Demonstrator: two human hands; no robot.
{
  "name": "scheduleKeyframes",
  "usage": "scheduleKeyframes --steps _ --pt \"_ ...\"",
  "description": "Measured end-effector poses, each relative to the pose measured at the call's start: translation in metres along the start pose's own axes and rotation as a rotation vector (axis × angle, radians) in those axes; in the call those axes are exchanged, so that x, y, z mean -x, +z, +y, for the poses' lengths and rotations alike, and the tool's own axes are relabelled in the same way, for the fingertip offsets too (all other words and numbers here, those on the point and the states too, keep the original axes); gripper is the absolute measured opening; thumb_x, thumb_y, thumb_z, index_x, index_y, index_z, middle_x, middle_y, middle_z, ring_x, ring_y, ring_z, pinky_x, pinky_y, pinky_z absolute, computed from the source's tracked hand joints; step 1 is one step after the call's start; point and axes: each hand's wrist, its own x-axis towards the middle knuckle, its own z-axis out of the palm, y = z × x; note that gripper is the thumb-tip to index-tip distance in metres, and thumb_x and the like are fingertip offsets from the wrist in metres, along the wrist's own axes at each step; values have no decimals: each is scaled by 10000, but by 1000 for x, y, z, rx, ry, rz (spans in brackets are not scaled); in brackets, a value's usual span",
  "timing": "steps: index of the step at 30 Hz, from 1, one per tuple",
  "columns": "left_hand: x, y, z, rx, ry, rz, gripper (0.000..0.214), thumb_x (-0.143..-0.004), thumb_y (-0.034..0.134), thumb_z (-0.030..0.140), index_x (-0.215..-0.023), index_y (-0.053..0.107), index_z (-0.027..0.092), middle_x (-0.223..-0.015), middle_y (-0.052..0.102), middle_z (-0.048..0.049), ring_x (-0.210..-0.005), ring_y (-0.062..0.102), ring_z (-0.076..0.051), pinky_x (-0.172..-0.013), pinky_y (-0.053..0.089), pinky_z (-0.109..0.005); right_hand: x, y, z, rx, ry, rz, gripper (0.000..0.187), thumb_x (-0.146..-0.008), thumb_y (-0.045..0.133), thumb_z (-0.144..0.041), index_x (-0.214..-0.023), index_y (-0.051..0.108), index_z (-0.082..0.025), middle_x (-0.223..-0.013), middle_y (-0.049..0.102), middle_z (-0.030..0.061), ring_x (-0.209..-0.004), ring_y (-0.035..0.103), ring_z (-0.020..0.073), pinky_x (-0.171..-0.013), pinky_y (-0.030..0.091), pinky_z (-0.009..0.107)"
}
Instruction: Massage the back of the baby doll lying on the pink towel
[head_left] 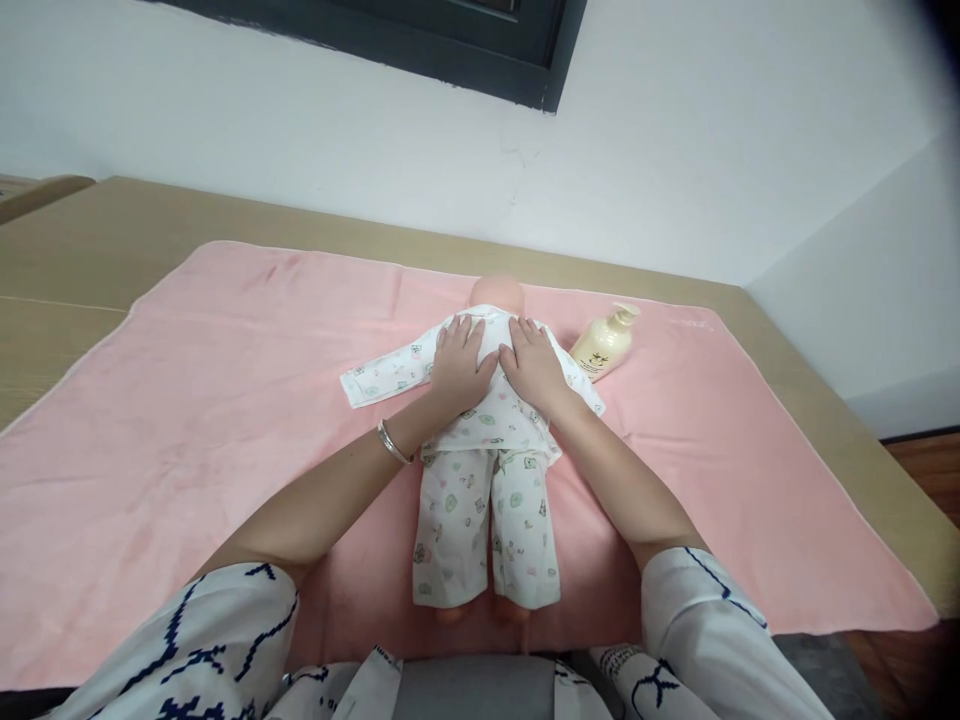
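A baby doll (498, 292) lies face down, its head away from me and its feet towards me. It wears a white patterned top (495, 425) and matching trousers (452, 530). My left hand (459, 368) rests flat on the left of the doll's upper back, fingers spread. On the right side of the back lies my right hand (534, 365), also flat with fingers stretched out. The two thumbs nearly meet in the middle. One sleeve reaches out to the left; the other is partly hidden behind my right hand and forearm.
Under the doll a pink cloth (247, 400) covers most of a wooden table (172, 210). A cream pump bottle (604, 343) lies tilted just right of the doll's shoulder. Behind the table stands a white wall (337, 130) with a dark-framed window (480, 60).
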Motion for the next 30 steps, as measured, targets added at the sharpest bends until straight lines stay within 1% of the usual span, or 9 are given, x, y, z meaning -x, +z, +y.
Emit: scheduleKeyframes --steps 5,8,10,13,15,20,24,26,30 --pt "6 -11 11 -18 126 68 399 -967 408 325 -1215 644 120 -1344 601 -199 -1345 499 -328 -1138 386 -526 18 3 -24 58 19 93 521 -1016 319 -263 -1442 467 -1 -1455 473 238 -1396 410 362 -1167 315 529" --pt "9 -12 13 17 131 95 342 -969 407 300 -1131 682 177 -1279 653 -147 -1286 556 -291 -1112 428 -502 23 -2 -28 54 12 67 528 -1016 317 -250 -1431 466 41 -1451 455 281 -1394 407 381 -1157 333 517" --pt "9 -9 10 36 83 109 338 -954 444 313 -1174 664 180 -1318 630 -142 -1316 528 -298 -1131 407 -513 18 -7 -22 29 6 12 535 -1018 342 -272 -1443 459 30 -1479 426 268 -1413 382 372 -1175 313 502" --pt "5 -3 4 12 -3 100 486 -910 530 369 -1318 572 108 -1431 527 -206 -1399 423 -363 -1177 319 -569 5 -13 -6 -1 -19 -56 574 -1031 366 -352 -1496 402 -18 -1542 360 212 -1458 311 338 -1212 240 505" --pt "3 -3 3 -29 6 79 538 -908 532 383 -1345 540 69 -1438 509 -235 -1408 401 -387 -1176 300 -591 0 -14 0 14 -24 -73 592 -1039 357 -383 -1520 362 -39 -1561 337 188 -1472 283 320 -1220 202 518" --pt "6 -11 12 -62 164 72 352 -959 408 275 -1175 651 140 -1251 669 -152 -1273 568 -288 -1116 425 -512 16 -12 -24 196 35 -33 532 -1040 312 -282 -1474 420 7 -1484 445 225 -1402 396 344 -1185 258 492" --pt "8 -12 13 -54 126 87 344 -960 404 286 -1144 670 168 -1224 693 -119 -1243 597 -263 -1110 444 -494 25 -13 -38 261 22 10 511 -1038 287 -250 -1406 494 38 -1408 517 251 -1344 467 337 -1172 279 451" --pt "6 -9 10 -70 60 69 398 -942 435 304 -1235 632 119 -1340 623 -159 -1331 522 -299 -1154 389 -516 19 -14 -29 200 18 -34 525 -1041 304 -287 -1432 469 21 -1464 464 237 -1387 421 333 -1183 272 443" --pt "1 -5 4 -110 -25 -5 577 -928 470 349 -1392 495 7 -1504 429 -248 -1439 359 -384 -1197 292 -567 -1 -16 3 75 -24 -165 653 -1049 313 -426 -1552 271 -11 -1595 249 200 -1495 193 362 -1211 211 494"
